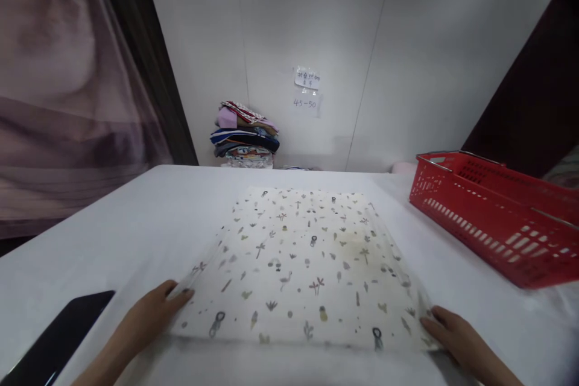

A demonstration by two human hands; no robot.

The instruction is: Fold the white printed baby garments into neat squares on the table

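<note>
A white cloth [303, 259] printed with small plants and figures lies spread flat on the white table [136, 223] in front of me. My left hand [151, 313] rests at its near left corner, fingers together and pinching the cloth's edge. My right hand [455, 338] touches the near right corner, its fingers pressed against the edge of the cloth.
A red plastic basket [502, 217] stands on the table at the right. A stack of folded fabrics [244, 136] sits at the back against the white wall, under paper notes [307, 90]. A dark flat object [58, 338] lies near left. A curtain [67, 90] hangs left.
</note>
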